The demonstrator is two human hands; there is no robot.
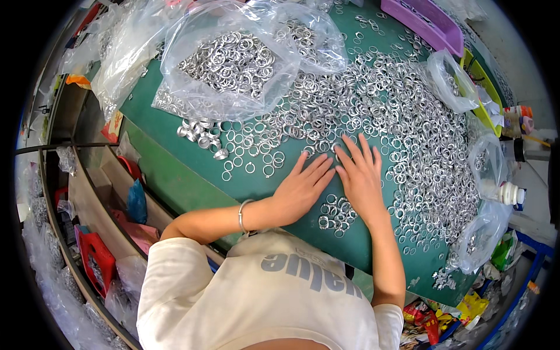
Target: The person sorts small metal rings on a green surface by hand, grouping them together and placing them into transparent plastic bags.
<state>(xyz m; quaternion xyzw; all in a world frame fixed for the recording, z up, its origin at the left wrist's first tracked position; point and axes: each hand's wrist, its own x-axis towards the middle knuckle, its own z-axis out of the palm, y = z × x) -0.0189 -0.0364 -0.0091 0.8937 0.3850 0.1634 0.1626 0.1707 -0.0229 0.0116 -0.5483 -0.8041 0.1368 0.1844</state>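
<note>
Both hands flat, fingers open, gripping nothing: left hand & right hand press on metal rings spread over green mat. Risk: a careless sweep sends the near small pile off the table's near edge.

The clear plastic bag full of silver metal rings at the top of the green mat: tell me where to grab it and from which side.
Grip the clear plastic bag by its loose, crumpled open mouth, on its right. Come from above on that side: the ring-filled belly lies slumped flat on the green mat and offers no handle, while the film there stands up, gathered and empty.
</note>
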